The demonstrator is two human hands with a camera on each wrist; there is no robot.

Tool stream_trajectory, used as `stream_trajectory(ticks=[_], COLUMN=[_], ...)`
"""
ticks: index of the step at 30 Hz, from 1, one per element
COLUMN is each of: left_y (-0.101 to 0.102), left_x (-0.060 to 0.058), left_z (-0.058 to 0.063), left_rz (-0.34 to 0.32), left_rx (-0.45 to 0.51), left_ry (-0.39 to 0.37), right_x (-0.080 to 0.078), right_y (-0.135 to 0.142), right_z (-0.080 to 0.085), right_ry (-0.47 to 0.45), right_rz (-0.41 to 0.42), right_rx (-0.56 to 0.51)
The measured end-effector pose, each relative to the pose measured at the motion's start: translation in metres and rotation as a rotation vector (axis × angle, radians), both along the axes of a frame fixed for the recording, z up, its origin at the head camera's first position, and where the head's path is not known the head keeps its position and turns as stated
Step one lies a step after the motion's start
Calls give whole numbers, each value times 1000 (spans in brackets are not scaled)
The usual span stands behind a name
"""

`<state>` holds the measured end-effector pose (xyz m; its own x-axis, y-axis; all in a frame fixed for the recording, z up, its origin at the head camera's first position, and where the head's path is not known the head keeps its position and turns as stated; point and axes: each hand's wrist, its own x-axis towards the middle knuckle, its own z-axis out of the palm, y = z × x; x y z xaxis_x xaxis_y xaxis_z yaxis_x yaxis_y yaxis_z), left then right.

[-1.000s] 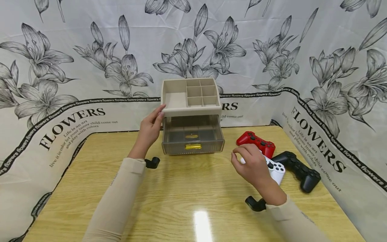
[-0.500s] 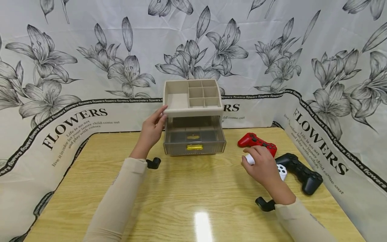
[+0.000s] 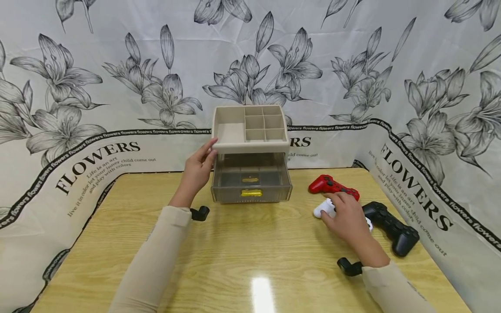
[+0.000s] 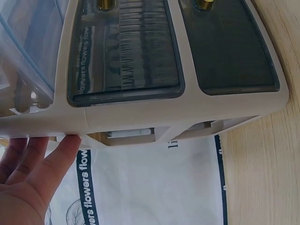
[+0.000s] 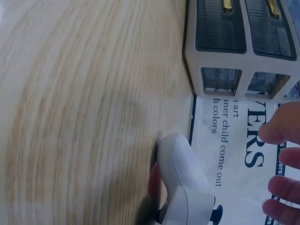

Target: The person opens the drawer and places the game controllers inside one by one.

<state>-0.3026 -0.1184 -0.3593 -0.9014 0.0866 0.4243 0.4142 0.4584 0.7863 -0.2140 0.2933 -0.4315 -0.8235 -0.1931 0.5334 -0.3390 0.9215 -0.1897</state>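
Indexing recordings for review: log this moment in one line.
left hand: touching organizer, left side | right hand: over white controller | red controller: on table | black controller: on table

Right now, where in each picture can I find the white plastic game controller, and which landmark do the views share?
Head: the white plastic game controller lies right of centre, partly hidden by the right hand.
Left wrist: not in this picture.
Right wrist: the controller is at the bottom, right of the middle, cut by the lower edge.
Shared landmark: the beige plastic drawer organizer, central, upper and upper right respectively.
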Motion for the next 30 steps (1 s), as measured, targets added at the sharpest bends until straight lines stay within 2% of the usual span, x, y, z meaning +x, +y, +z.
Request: stream_trajectory(ticks=[4,12,24,30], left_y=[0,1,0,0], left_x=[0,0,1,1], left_z=[-1,0,1,-1], left_rz=[3,0,16,8], left_rx=[-1,-7,-2,-12], left_ry=[8,16,13,18], right_x=[0,-2,-6,-5], right_y=[6,17,29,33], right_z=[0,-2,-4,-7], right_ry=[-111,-240,-356,-434], right_rz=[-53,-98,-140,-156], right_rx=[12,11,99,106])
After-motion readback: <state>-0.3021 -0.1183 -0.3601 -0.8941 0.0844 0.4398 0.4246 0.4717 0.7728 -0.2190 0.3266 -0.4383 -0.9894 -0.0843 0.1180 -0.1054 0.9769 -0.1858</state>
